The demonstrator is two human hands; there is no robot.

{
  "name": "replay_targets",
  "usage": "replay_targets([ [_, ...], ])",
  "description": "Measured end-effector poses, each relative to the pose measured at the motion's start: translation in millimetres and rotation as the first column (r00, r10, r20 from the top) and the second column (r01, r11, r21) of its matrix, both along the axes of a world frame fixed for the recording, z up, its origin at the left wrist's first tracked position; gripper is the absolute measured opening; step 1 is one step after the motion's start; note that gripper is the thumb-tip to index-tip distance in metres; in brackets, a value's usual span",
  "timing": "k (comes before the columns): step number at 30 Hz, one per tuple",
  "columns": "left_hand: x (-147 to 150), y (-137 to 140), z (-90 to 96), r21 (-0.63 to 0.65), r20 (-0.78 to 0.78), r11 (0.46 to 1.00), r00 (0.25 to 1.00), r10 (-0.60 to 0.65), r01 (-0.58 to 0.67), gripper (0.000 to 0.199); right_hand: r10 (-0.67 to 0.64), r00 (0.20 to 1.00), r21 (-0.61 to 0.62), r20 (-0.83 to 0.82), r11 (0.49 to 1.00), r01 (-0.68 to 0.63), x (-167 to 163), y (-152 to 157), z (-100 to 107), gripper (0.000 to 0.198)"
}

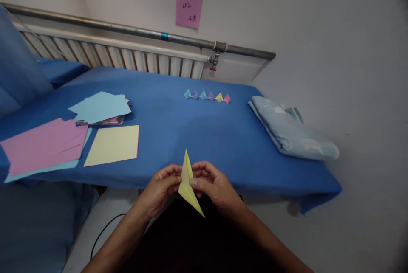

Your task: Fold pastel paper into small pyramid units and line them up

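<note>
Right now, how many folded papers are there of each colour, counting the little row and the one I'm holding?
Light blue pieces: 2
Purple pieces: 2
Pink piece: 1
Yellow: 2, held paper plus small yellow piece
Total: 7

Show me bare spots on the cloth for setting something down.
Widest: the blue cloth between the yellow sheets and the blanket, in front of the row of folded papers. Another: between that row and the blue sheets. Crowded: the left end, with those and pink sheets; and the near edge's middle, where the left hand and right hand hold folded yellow paper.
</note>
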State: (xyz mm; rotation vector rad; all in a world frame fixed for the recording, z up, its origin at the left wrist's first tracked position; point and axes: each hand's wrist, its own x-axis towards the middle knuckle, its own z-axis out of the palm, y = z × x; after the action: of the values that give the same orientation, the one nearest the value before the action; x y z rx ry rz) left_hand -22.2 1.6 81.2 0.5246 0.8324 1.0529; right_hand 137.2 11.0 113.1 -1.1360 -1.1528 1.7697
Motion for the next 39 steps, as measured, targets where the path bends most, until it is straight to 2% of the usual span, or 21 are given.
replay_targets([
  [18, 0.7, 0.7, 4.0, -0.044, 0.018, 0.999, 1.0, 0.026, -0.025, 0.014, 0.052, 0.999, -0.024, -0.007, 0.998, -0.052, 3.1, -0.5, -2.8, 0.033],
  [39, 0.0, 0.0, 2.7, -0.041, 0.027, 0.999, 1.0, 0.016, -0.015, 0.014, 0.052, 0.999, -0.006, -0.002, 0.999, -0.052, 1.9, -2.1, 1.9, 0.032],
])
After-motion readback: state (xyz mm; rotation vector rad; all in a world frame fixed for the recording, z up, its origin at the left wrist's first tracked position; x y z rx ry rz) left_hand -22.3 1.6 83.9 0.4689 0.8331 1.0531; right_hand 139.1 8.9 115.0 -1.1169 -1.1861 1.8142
